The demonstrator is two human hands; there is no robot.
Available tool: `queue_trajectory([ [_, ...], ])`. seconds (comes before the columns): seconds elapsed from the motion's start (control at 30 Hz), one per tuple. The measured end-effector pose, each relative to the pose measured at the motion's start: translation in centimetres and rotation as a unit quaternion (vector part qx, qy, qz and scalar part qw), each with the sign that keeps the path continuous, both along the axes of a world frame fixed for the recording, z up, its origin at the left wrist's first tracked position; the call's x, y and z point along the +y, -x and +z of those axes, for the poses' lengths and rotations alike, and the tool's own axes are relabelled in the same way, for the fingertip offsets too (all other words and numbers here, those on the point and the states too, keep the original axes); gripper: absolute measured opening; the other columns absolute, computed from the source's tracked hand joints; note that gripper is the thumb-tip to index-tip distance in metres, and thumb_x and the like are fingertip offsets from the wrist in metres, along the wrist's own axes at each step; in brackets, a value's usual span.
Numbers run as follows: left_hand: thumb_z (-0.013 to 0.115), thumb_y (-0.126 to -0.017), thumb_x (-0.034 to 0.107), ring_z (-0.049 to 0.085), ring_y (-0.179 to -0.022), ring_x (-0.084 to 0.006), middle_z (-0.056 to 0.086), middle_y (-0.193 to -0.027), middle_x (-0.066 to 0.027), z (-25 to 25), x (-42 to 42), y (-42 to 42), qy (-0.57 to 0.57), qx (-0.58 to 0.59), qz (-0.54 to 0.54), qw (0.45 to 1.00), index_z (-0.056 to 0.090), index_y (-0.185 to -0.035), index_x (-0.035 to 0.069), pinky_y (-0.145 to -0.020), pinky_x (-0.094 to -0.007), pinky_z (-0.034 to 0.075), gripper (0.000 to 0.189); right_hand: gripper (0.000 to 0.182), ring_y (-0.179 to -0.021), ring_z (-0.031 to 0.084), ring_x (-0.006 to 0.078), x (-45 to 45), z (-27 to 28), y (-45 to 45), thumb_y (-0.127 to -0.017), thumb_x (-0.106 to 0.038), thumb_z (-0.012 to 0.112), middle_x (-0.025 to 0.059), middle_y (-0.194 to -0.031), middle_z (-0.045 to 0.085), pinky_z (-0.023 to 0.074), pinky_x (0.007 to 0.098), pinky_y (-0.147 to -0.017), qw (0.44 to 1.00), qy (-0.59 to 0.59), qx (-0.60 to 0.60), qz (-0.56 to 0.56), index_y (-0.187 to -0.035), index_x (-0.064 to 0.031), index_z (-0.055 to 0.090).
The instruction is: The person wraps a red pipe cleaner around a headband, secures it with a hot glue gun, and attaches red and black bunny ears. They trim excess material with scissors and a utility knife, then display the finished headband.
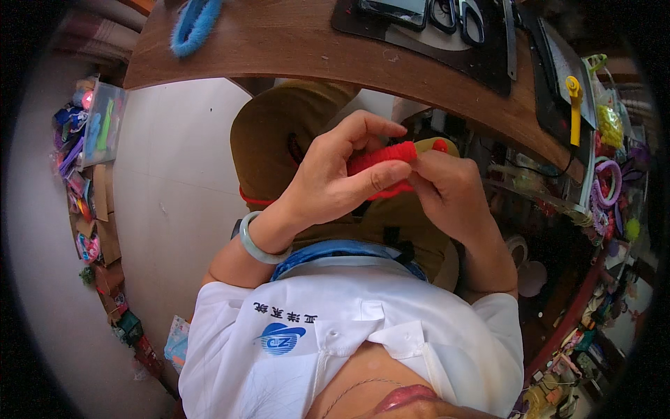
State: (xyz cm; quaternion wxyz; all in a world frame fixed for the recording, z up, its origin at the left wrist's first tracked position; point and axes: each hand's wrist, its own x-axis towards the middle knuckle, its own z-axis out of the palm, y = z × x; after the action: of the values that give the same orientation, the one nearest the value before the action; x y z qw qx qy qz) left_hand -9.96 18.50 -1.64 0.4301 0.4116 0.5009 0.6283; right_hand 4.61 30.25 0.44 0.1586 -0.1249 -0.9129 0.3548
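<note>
A red, ridged coil, seemingly of fuzzy cord or chenille stem, is held over my lap. My left hand has its thumb along the near side of the coil and its fingers curled over the far side. At the coil's right end, my right hand pinches with bent fingers; its fingertips are partly hidden. A red tip shows just beyond the right hand's knuckles. Below the coil runs a red strand, and more red cord lies across my trouser leg at left.
The wooden desk edge is just beyond my knees. On it are a blue fuzzy loop, a phone, scissors, a metal ruler and a yellow tool. Cluttered craft supplies line the right; boxes stand left.
</note>
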Motion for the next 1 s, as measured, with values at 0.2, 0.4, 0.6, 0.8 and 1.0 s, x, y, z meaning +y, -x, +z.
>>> queue_trajectory([
  [0.2,0.075,-0.071,0.011,0.054,-0.061,-0.0071,0.058,-0.072,-0.0044,-0.9,-0.3,-1.4,-0.074,0.153,0.125,0.977,0.058,-0.084,0.001,-0.053,-0.0190,0.044,0.024,0.005,-0.061,0.058,0.0299,0.1,-0.3,0.0,-0.075,-0.008,0.061,0.0137,-0.069,0.058,0.0429,0.0345,-0.050,0.995,0.084,-0.043,0.015,-0.081,-0.0074,0.061],
  [0.4,0.073,-0.071,0.003,0.051,-0.059,-0.0037,0.056,-0.070,-0.0010,2.2,-0.5,-0.4,-0.148,0.279,0.230,0.920,0.060,-0.081,0.001,-0.051,-0.0169,0.041,0.017,0.005,-0.056,0.057,0.0149,-0.1,-1.2,0.1,-0.080,-0.008,0.061,0.0109,-0.066,0.059,0.0430,0.0269,-0.051,0.972,0.233,-0.028,0.001,-0.081,-0.0030,0.062],
  [0.6,0.066,-0.080,0.006,0.051,-0.061,-0.0008,0.059,-0.069,-0.0001,4.4,0.2,3.9,-0.125,0.196,0.165,0.958,0.060,-0.082,0.002,-0.053,-0.0134,0.041,0.008,0.009,-0.070,0.057,0.0154,-0.5,1.2,1.4,-0.080,-0.008,0.062,0.0105,-0.079,0.061,0.0442,0.0260,-0.059,0.956,0.229,0.140,0.121,-0.086,-0.0010,0.061],
  [0.8,0.065,-0.081,0.009,0.054,-0.063,-0.0018,0.061,-0.070,-0.0005,6.1,-1.4,4.8,-0.099,0.263,0.097,0.955,0.060,-0.082,0.003,-0.053,-0.0145,0.044,0.008,0.006,-0.066,0.056,0.0205,1.6,6.4,4.7,-0.080,-0.007,0.060,0.0099,-0.077,0.058,0.0439,0.0296,-0.057,0.960,-0.127,0.105,0.228,-0.081,-0.0021,0.058],
  [1.0,0.067,-0.079,0.009,0.054,-0.059,-0.0031,0.061,-0.069,-0.0006,8.6,-3.8,6.3,-0.142,0.342,0.300,0.879,0.061,-0.085,0.003,-0.052,-0.0157,0.044,0.010,0.011,-0.056,0.057,0.0281,-0.1,11.1,0.9,-0.081,-0.016,0.059,0.0120,-0.061,0.056,0.0433,0.0355,-0.052,0.964,-0.050,-0.102,0.239,-0.080,-0.0058,0.061],
])
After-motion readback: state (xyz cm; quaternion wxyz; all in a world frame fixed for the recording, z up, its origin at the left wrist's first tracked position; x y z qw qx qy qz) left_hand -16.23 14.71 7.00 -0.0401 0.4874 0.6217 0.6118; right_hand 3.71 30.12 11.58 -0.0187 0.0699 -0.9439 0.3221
